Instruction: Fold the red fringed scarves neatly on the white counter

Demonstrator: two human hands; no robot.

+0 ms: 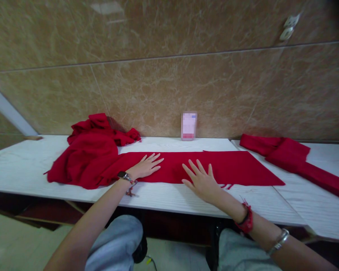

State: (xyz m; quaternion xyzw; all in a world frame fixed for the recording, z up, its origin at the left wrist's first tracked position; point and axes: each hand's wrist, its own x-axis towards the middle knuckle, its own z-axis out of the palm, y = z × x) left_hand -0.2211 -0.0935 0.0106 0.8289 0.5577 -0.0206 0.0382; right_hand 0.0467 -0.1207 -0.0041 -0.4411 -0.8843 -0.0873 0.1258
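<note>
A long strip of red cloth point(237, 167) lies flat across the white table, with a slanted end at the right. Toward the left it runs into a crumpled heap of red fabric point(84, 162). My left hand point(147, 166) rests on the strip beside the heap, fingers stretched out and palm down. Over the middle of the strip, my right hand point(202, 180) has its fingers spread and grips nothing; whether it touches the cloth I cannot tell. Loose red threads show at the strip's near edge, close to my right wrist.
A folded red cloth band point(290, 152) lies on the right part of the white table point(169, 197). A phone-like object point(189, 126), blurred out, leans upright against the brown marbled wall point(158, 90). A white socket point(289, 27) is on the wall, upper right. My knees are under the table's front edge.
</note>
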